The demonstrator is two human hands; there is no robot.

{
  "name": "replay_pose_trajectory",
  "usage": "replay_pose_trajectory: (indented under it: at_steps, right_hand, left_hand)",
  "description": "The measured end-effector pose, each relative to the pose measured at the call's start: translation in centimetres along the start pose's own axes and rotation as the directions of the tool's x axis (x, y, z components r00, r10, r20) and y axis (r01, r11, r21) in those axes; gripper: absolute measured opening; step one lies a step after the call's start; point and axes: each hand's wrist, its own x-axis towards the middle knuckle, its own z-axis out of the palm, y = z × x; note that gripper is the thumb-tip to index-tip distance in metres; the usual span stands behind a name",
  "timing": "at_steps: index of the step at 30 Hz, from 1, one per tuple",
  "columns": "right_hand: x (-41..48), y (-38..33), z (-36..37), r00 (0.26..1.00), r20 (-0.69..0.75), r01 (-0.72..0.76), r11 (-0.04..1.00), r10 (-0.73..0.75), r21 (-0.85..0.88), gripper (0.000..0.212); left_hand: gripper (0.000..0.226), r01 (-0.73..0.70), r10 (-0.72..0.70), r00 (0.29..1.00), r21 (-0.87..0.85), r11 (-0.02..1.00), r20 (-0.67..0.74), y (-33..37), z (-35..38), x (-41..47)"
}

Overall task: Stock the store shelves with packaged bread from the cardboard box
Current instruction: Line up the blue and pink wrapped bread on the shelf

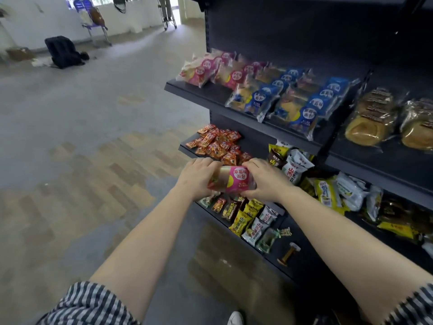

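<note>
A pink-labelled bread packet (pixel 230 180) is held in the air between both hands, in front of the dark shelf unit. My left hand (pixel 199 175) grips its left end and my right hand (pixel 264 178) grips its right end. Above, the upper shelf (pixel 194 90) carries matching pink bread packets (pixel 208 69) at its left, blue bread packets (pixel 293 99) in the middle and clear-wrapped round breads (pixel 372 118) on the right. The cardboard box is not in view.
Red snack sachets (pixel 218 144) lie on the middle shelf, with yellow, brown and white snack bags (pixel 250 219) on the shelves below. To the left is open floor, with a black backpack (pixel 62 51) and a chair (pixel 93 22) far back.
</note>
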Motion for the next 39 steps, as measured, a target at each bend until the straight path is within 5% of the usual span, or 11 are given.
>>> replay_pose_trajectory:
  at_steps: [16, 27, 39]
  right_hand:
    - [15.2, -1.5, 0.3, 0.999, 0.016, -0.052, 0.999, 0.052, -0.005, 0.086]
    - [24.4, -4.0, -2.7, 0.968, -0.137, -0.221, 0.974, 0.211, -0.058, 0.087]
    - [29.1, -0.9, -5.9, 0.891, -0.303, -0.402, 0.898, 0.338, -0.180, 0.090]
  left_hand:
    - [0.069, -0.050, 0.051, 0.996, -0.020, 0.999, 0.066, -13.2, 0.1, 10.2]
    - [0.079, -0.248, 0.246, 0.967, -0.028, 0.968, -0.064, -23.5, -3.2, 18.9]
    - [0.083, -0.377, 0.376, 0.905, 0.032, 0.925, -0.199, -24.6, -4.9, 28.1]
